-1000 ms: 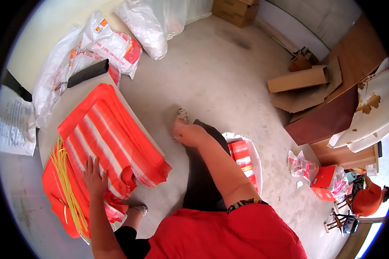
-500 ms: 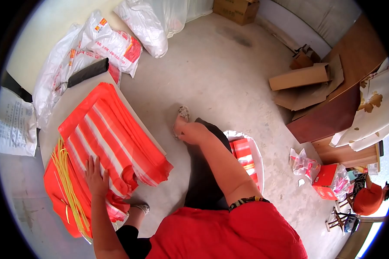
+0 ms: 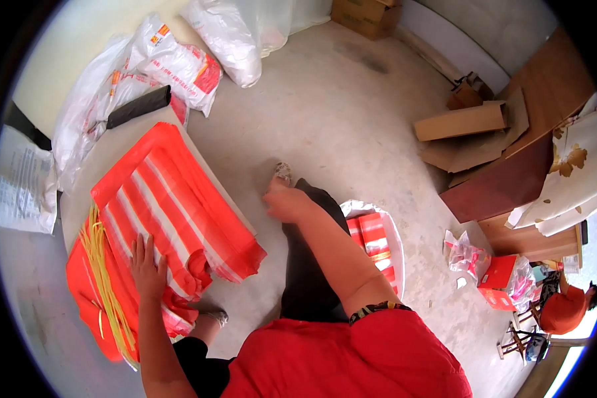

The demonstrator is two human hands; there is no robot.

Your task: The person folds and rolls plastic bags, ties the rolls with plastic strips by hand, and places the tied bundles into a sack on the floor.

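Observation:
My left hand [image 3: 147, 266] lies flat with fingers spread on a stack of red-and-white striped plastic bags [image 3: 172, 212]. The stack rests on a low table, its near edge crumpled and folded over. A bundle of thin yellow ties [image 3: 106, 285] lies left of that hand, across plain red plastic [image 3: 81, 285]. My right hand [image 3: 286, 201] hangs over my dark-clad leg, close to my patterned shoe [image 3: 282, 171]. Its fingers are curled in, and their undersides are hidden. A white sack [image 3: 396, 249] holding folded striped bags [image 3: 371, 233] stands right of my leg.
A black roll [image 3: 139, 106] lies at the table's far end. White printed sacks [image 3: 172, 69] lean by the wall. An open cardboard box [image 3: 461, 121] and wooden furniture [image 3: 504, 176] stand right. A person in red [image 3: 564, 310] sits at far right, near a red box [image 3: 499, 272].
My right hand has shifted slightly left and toward me. My left hand stays on the striped stack, moved up a little in view. The camera view has tilted slightly.

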